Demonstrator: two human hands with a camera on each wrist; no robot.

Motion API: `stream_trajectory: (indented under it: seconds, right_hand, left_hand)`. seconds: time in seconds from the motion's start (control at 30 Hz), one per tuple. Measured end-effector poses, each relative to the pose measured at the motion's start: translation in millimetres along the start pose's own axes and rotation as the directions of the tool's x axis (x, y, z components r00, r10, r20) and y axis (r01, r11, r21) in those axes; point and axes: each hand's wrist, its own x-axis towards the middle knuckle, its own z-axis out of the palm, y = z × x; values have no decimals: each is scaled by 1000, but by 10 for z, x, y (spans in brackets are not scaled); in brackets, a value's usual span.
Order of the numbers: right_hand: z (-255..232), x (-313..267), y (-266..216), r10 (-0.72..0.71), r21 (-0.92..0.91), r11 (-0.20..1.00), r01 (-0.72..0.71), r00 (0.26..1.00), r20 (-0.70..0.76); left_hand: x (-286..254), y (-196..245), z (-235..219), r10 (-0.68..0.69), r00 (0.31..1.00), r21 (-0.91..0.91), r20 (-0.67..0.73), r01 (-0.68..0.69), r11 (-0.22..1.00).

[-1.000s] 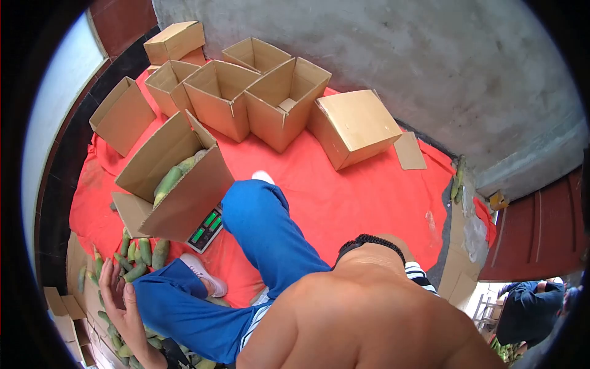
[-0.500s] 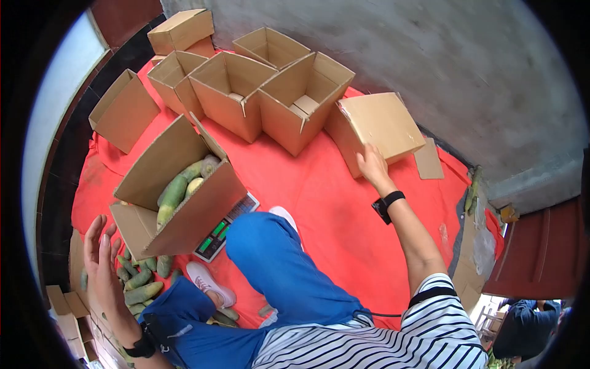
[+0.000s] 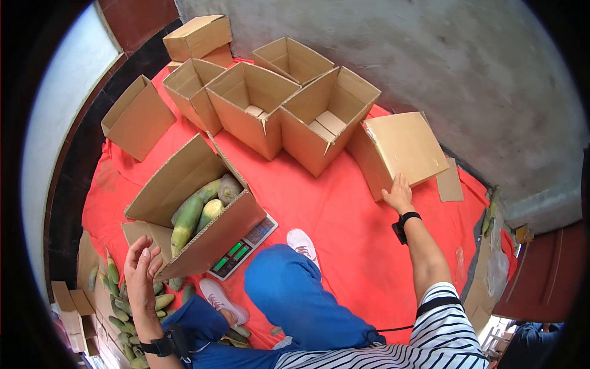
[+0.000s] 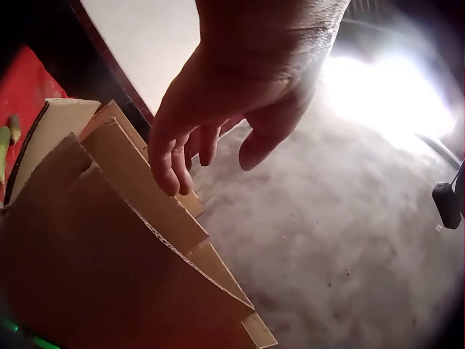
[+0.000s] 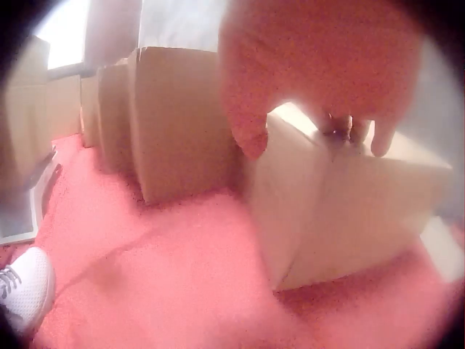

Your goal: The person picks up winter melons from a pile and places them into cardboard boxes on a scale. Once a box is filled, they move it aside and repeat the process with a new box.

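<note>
My right hand [image 3: 398,194] is at the near corner of a flipped or closed cardboard box [image 3: 408,144]. In the right wrist view its thumb [image 5: 251,138] hangs by one side and the fingers reach over the top. My left hand [image 3: 142,261] is raised with loosely bent fingers, holding nothing, close to an open carton [image 3: 218,237]. Inside that carton lie several long green vegetables [image 3: 187,226], one with a pale end. The carton sits on a digital scale [image 3: 230,258] with lit green displays.
Several open cartons [image 3: 246,117] stand along the grey wall [image 3: 442,67] on a red cloth [image 3: 332,227]. More green vegetables [image 3: 123,307] lie on the floor at the left. My feet in white shoes [image 3: 302,245] are near the scale. A loose cardboard piece [image 3: 450,181] lies by the wall.
My right arm has stretched forward from close to the head camera to the closed box. My left hand has risen and moved right, nearer the filled carton. The head view has shifted.
</note>
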Motion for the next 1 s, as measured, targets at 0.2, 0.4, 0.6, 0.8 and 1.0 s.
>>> stream_trajectory:
  seconds: [0.2,0.4,0.6,0.8,1.0]
  right_hand:
    - [183,-357,63,-37,58,997,47,985,-170]
    - [466,-1183,445,43,150,989,-8,973,-227]
    - [176,-1559,1376,625,974,-176,-144,748,223]
    - [-298,-1567,1910,415,765,28,-644,704,577]
    - [-404,-970,1387,404,853,223,-472,841,360]
  left_hand:
    - [47,20,-3,9,1000,-35,1,-9,999]
    - [-9,93,48,47,998,-16,30,-47,999]
    - [22,81,10,55,998,-43,24,-54,998]
    - [54,59,-49,66,998,-65,6,-65,996]
    - [174,-80,-261,88,990,39,-110,-84,996]
